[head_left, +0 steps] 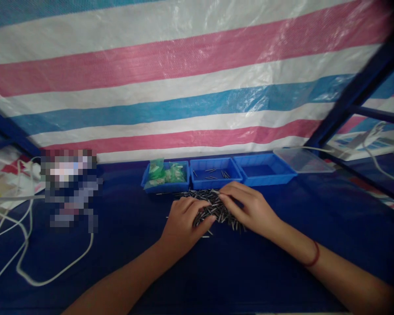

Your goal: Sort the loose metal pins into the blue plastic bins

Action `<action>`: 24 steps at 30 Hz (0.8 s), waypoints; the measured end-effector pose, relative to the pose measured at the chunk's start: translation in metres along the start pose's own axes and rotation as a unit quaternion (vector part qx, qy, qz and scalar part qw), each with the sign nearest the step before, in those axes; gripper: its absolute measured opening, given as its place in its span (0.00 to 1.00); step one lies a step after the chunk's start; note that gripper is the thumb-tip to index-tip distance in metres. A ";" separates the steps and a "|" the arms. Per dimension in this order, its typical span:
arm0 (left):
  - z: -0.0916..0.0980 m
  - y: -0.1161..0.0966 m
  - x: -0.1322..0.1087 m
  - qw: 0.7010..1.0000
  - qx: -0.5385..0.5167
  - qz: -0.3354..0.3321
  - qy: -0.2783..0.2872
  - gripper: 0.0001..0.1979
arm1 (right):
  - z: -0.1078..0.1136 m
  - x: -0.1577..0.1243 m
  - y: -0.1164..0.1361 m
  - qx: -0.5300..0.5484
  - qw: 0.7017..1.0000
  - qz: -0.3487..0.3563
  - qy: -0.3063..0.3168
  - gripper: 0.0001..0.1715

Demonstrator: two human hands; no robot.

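A heap of thin, dark metal pins [221,213] lies on the blue table between my two hands; their exact kind is too small to tell. My left hand [182,221] rests at the heap's left side, fingers bent over the pins, with thumb and forefinger apart. From the right, my right hand [252,208] reaches over the heap's far side, thumb and forefinger close together at a pale metal tip that looks like one of the pins. Just behind the heap, a blue tray [216,178] holds several loose pins.
Left of that tray, another blue tray [166,189] contains green-tinted plastic bags [174,174]. A third blue tray [265,178] stands to the right, beside a clear plastic lid [304,160]. White cables [29,280] run across the table's left side. Striped sheeting [184,100] hangs behind.
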State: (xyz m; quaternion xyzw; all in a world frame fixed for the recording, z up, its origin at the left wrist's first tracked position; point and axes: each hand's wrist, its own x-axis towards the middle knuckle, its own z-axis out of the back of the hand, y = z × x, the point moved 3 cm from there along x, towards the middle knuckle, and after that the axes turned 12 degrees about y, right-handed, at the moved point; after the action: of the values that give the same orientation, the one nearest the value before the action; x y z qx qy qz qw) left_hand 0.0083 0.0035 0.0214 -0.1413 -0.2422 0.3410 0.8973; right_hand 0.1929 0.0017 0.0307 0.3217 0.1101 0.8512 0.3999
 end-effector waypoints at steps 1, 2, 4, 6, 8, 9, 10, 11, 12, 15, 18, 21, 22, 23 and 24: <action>0.001 0.002 0.000 1.000 0.005 0.008 0.007 0.11 | 0.004 0.005 -0.007 -0.036 0.999 -0.014 -0.015 0.09; 0.001 0.003 0.001 1.000 0.009 0.015 0.015 0.11 | 0.007 0.010 -0.013 -0.077 0.996 -0.031 -0.021 0.10; 0.003 0.007 0.001 0.999 0.017 0.025 0.032 0.10 | 0.013 0.019 -0.023 -0.155 0.985 -0.067 -0.023 0.11; 0.004 0.010 0.001 0.998 0.023 0.032 0.044 0.09 | 0.017 0.025 -0.025 -0.185 0.979 -0.084 -0.014 0.12; 0.005 0.013 0.002 0.997 0.029 0.035 0.055 0.09 | 0.019 0.027 -0.019 -0.155 0.985 -0.067 0.030 0.11; 0.006 0.014 0.003 0.997 0.032 0.034 0.063 0.09 | 0.017 0.026 -0.013 -0.126 0.988 -0.048 0.071 0.10; 0.006 0.015 0.005 0.996 0.037 0.030 0.072 0.09 | 0.015 0.025 -0.008 -0.096 0.988 -0.027 0.119 0.09; 0.006 0.015 0.007 0.996 0.042 0.025 0.081 0.09 | 0.011 0.022 -0.002 -0.070 0.983 -0.009 0.167 0.08; 0.006 0.014 0.009 0.995 0.048 0.017 0.091 0.09 | 0.007 0.019 0.003 -0.053 0.977 0.005 0.207 0.07; 0.006 0.010 0.015 0.992 0.060 -0.006 0.109 0.08 | -0.006 0.011 0.010 -0.069 0.965 0.007 0.253 0.03; 0.006 0.005 0.021 0.991 0.068 -0.018 0.115 0.08 | -0.019 0.005 0.011 -0.137 0.960 -0.012 0.243 0.01; 0.006 0.004 0.023 0.989 0.075 -0.034 0.119 0.07 | -0.029 0.003 0.014 -0.197 0.955 -0.012 0.223 0.03; 0.006 0.005 0.023 0.989 0.072 -0.042 0.120 0.07 | -0.031 0.003 0.015 -0.210 0.954 -0.008 0.215 0.04; 0.007 0.005 0.023 0.990 0.067 -0.048 0.118 0.07 | -0.033 0.002 0.016 -0.220 0.953 -0.001 0.208 0.04; 0.008 0.006 0.022 0.990 0.059 -0.052 0.115 0.08 | -0.035 0.002 0.017 -0.229 0.952 0.006 0.202 0.05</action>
State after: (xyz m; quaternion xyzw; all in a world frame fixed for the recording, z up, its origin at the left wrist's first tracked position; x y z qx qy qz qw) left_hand 0.0153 0.0237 0.0328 -0.1139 -0.1235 0.2889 0.9425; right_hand 0.1592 -0.0059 0.0123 0.0435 -0.0109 0.9032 0.4268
